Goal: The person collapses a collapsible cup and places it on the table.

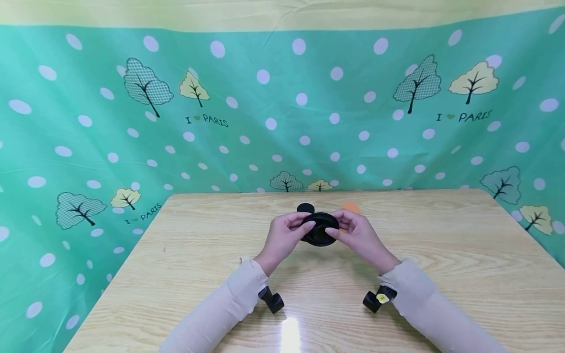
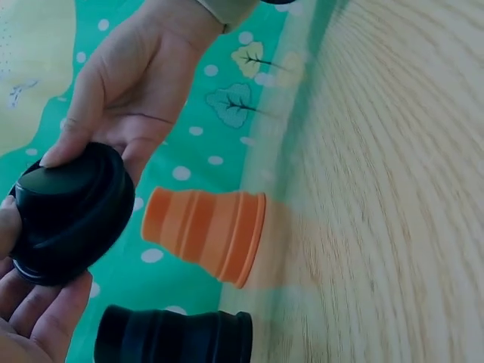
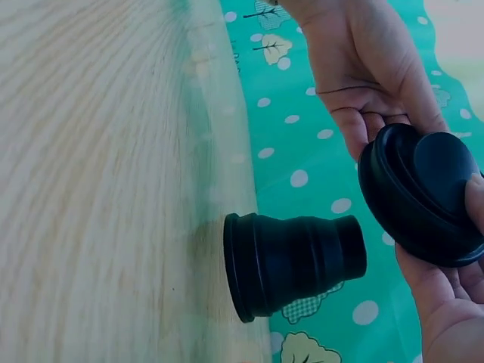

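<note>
Both hands hold a black collapsible cup [image 1: 320, 240], folded into a flat disc with a raised round centre, up over the table. My left hand [image 1: 282, 236] pinches its left edge, thumb on the near face and fingers behind. My right hand [image 1: 359, 238] grips the right edge the same way. Beyond the hands stand two stretched-out cups, wide rim down: a black cup [image 3: 295, 265] on the left and an orange cup [image 2: 204, 234] on the right. In the head view, the hands and the folded cup partly hide both.
The wooden table [image 1: 212, 235] reaches back to a green dotted cloth [image 1: 247, 108] hanging behind it. Each wrist carries a small black camera, one [image 1: 272, 300] on the left and one [image 1: 374, 300] on the right, low over the tabletop.
</note>
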The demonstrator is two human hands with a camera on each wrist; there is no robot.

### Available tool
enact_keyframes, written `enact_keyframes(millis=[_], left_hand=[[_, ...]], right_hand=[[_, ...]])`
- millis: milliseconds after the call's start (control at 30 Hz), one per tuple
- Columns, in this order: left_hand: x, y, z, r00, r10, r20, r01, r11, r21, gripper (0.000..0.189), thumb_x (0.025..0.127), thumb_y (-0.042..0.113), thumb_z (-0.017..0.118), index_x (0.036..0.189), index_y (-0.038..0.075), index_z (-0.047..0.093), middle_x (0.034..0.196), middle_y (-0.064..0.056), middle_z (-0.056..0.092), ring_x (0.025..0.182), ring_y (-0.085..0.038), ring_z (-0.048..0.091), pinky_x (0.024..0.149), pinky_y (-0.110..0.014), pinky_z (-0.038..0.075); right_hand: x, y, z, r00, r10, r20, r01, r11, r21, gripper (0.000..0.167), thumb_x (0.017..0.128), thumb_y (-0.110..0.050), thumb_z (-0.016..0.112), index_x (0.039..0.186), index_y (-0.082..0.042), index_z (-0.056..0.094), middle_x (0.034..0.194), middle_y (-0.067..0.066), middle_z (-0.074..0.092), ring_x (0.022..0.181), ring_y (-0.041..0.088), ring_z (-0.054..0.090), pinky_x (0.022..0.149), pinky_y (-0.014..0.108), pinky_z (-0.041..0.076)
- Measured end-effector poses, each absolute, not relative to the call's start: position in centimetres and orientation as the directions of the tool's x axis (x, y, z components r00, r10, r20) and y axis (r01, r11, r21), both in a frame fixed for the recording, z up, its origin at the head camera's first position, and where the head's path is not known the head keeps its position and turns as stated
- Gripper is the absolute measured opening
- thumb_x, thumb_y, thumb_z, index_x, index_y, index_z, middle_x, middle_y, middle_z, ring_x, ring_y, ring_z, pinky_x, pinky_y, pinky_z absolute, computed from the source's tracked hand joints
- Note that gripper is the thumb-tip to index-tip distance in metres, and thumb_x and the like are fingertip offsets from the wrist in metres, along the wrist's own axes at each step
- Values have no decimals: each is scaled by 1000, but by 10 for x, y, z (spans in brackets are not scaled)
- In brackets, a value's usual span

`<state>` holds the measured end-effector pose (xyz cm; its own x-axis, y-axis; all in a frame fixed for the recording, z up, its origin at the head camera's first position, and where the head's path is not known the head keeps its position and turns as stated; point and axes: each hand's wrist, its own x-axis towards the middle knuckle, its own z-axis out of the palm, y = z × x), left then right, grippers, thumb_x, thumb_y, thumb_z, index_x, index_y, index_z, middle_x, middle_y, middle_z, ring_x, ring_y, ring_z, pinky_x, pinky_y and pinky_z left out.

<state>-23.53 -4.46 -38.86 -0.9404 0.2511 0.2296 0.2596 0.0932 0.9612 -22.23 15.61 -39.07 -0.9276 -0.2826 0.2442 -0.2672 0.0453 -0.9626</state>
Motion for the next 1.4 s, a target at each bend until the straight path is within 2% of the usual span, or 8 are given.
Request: enact_keyframes(millis=[267, 467, 700, 900, 1167, 1400], left_hand=[[-234, -43, -392, -889, 247, 386, 429, 152, 890, 26, 89, 16, 67, 109, 0, 68, 99, -16, 70, 88, -22, 69, 73, -24, 55], [-237, -46, -390, -911, 314, 268, 310, 91, 946, 31, 92, 17, 63, 117, -1, 64, 105, -17, 69, 92, -21, 68, 77, -25, 55], [-238, -51, -389, -912, 377, 164, 201, 60, 978, 31, 88, 16, 68, 117, 4, 66, 107, -13, 69, 92, -16, 67, 79, -28, 55], [-240, -54, -383, -907, 393, 153, 186, 48, 981, 31, 85, 16, 72, 114, 6, 68, 106, -9, 70, 92, -16, 67, 82, -37, 54], [-238, -55, -378, -903, 408, 137, 169, 42, 985, 30, 84, 15, 72, 112, 5, 69, 107, -11, 69, 92, -16, 67, 83, -38, 54], [-236, -51, -377, -907, 403, 127, 167, 66, 984, 28, 85, 11, 70, 112, 2, 69, 106, -12, 69, 89, -14, 67, 86, -50, 50]], right_hand=[[-221, 156, -390, -926, -298, 233, -263, 64, -963, 30, 86, -7, 68, 109, 8, 57, 102, 14, 66, 89, 13, 67, 74, 26, 55], [-221, 157, -383, -927, -289, 240, -278, 99, -955, 30, 85, -10, 70, 109, 5, 59, 105, 19, 64, 91, 15, 67, 75, 28, 56], [-224, 159, -385, -942, -264, 209, -250, 133, -959, 29, 82, -8, 73, 106, 4, 61, 103, 15, 63, 89, 14, 66, 72, 26, 55], [-222, 160, -383, -937, -271, 221, -268, 151, -952, 26, 82, -9, 73, 103, 1, 63, 104, 16, 62, 90, 16, 66, 75, 26, 55], [-221, 160, -380, -928, -287, 237, -288, 151, -946, 24, 82, -2, 72, 103, 4, 64, 103, 19, 62, 88, 14, 67, 74, 26, 55], [-220, 165, -377, -926, -315, 210, -275, 179, -945, 26, 82, -7, 73, 105, 2, 64, 104, 17, 61, 90, 17, 66, 74, 26, 55]])
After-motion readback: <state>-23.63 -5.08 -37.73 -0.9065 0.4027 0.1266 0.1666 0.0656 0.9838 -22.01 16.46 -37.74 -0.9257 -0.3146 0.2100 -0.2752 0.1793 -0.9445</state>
